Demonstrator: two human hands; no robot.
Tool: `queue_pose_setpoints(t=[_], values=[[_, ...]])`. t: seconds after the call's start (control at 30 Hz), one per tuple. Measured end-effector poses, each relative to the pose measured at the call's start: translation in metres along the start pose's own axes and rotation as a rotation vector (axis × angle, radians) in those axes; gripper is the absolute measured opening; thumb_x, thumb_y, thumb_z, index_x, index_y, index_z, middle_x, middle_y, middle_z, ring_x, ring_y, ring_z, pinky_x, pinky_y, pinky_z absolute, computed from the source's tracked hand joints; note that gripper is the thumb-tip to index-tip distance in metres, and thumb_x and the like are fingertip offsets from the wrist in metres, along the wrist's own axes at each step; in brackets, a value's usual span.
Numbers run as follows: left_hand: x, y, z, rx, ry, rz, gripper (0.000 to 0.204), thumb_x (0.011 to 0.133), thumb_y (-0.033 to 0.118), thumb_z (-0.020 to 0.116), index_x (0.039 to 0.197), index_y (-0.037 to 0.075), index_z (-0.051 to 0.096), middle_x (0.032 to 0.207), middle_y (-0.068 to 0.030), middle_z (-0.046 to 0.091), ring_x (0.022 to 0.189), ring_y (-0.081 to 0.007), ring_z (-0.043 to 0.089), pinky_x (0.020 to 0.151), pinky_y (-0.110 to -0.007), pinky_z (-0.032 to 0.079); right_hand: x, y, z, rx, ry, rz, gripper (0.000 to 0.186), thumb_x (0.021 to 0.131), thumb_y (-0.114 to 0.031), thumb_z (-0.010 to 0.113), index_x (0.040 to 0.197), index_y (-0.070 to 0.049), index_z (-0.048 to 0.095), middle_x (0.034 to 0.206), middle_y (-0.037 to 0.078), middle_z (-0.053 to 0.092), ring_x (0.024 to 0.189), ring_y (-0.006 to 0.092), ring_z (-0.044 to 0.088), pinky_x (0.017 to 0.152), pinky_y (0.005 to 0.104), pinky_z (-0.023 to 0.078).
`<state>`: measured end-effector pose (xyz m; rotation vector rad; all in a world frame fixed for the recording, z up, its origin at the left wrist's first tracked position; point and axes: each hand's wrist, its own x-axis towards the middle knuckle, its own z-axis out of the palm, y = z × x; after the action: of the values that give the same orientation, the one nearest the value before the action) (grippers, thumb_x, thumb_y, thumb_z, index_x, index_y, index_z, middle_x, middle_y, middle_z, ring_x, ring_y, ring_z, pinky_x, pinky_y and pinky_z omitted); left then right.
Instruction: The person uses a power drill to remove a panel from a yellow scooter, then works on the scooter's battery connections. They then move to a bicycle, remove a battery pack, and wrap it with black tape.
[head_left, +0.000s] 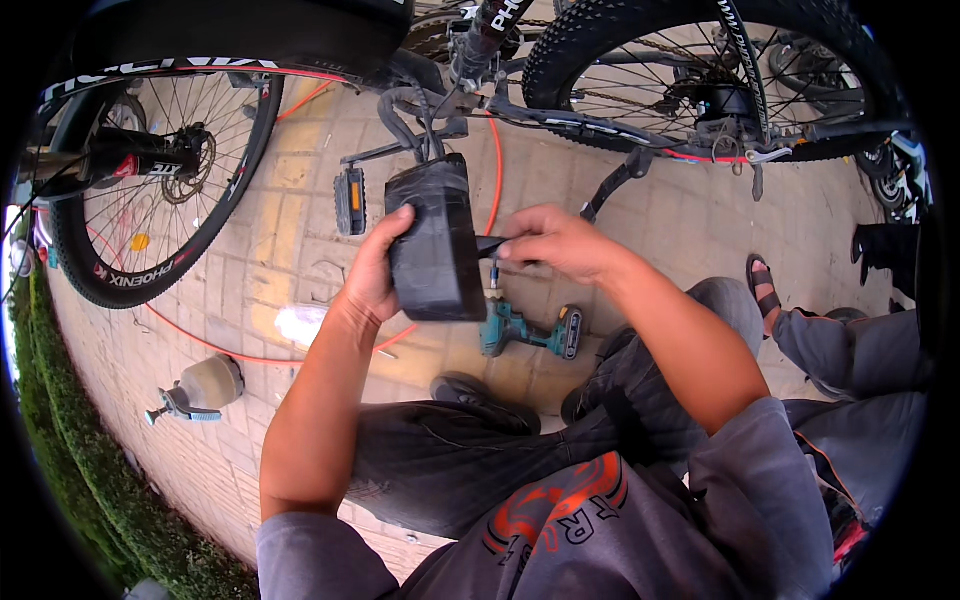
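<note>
A black box (432, 250) with a scuffed, wrapped-looking surface is tilted upright in front of me. My left hand (376, 268) grips its left side, with the thumb on the front face and the other fingers hidden behind. Dark cables (428, 125) run from its top end up to the bicycle frame. At the box's right edge, my right hand (560, 243) is closed in a pinch on a short black strip (489, 243) that reaches to the box. Whether the strip is tape or part of the box's covering I cannot tell.
A teal cordless drill (508, 332) stands on the paving just below my right hand. The bicycle's wheels (150, 290) and a pedal (350, 205) are beyond and left. An orange hose (240, 356) crosses the ground near a spray bottle (212, 380). Another person's sandalled foot (766, 286) is at right.
</note>
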<state>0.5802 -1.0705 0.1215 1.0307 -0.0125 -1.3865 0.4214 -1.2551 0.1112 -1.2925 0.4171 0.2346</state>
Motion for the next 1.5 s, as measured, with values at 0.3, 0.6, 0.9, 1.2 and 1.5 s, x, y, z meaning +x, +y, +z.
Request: queue_pose_setpoints(t=[0.3,0.6,0.9,1.2,1.5], values=[[0.026,-0.003,0.021,0.414,0.240,0.037,0.057,0.083,0.040,0.068,0.117,-0.004,0.053,0.109,-0.0129,0.063,0.097,-0.0212,0.063,0.086,-0.037,0.051,-0.080,-0.049,-0.008,-0.228,0.413,-0.088,0.013,0.077,-0.011,0.069,0.076,0.000,0.062,0.065,0.001,0.057,0.060,0.0100,0.052,0.053,0.0258,0.040],[0.057,-0.015,0.066,0.159,0.234,-0.008,0.046,0.081,0.030,0.073,0.112,0.000,0.057,0.100,-0.0114,0.065,0.090,-0.0209,0.065,0.078,-0.037,0.054,-0.098,-0.012,0.137,-1.280,0.067,-0.645,0.011,0.066,-0.018,0.060,0.066,-0.007,0.059,0.065,0.006,0.055,0.066,0.0199,0.052,0.064,0.0341,0.038],[0.028,0.002,0.078,0.055,0.072,-0.104,0.048,0.078,0.045,0.068,0.112,0.013,0.059,0.104,-0.0029,0.065,0.103,-0.0176,0.054,0.098,-0.041,0.029,-0.015,0.140,0.084,-1.891,-0.131,-0.020,0.020,0.075,-0.019,0.059,0.082,-0.005,0.072,0.077,0.008,0.068,0.077,0.0255,0.061,0.073,0.0486,0.038],[0.017,0.027,0.025,0.122,0.033,-0.059,0.043,0.082,0.033,0.066,0.112,0.003,0.059,0.101,-0.0090,0.067,0.092,-0.0211,0.065,0.085,-0.035,0.052,-0.038,0.083,-0.035,-2.352,-0.372,0.730,0.025,0.086,-0.015,0.053,0.100,-0.006,0.071,0.095,0.017,0.067,0.089,0.0321,0.059,0.071,0.0517,0.038],[0.027,0.039,-0.006,0.418,0.197,-0.070,0.053,0.079,0.039,0.068,0.115,0.002,0.057,0.103,-0.0097,0.066,0.089,-0.0196,0.065,0.082,-0.034,0.051,-0.187,-0.041,-0.128,-2.014,-0.253,0.898,0.021,0.076,-0.015,0.066,0.096,-0.009,0.070,0.089,0.004,0.067,0.081,0.0240,0.063,0.076,0.0483,0.046]])
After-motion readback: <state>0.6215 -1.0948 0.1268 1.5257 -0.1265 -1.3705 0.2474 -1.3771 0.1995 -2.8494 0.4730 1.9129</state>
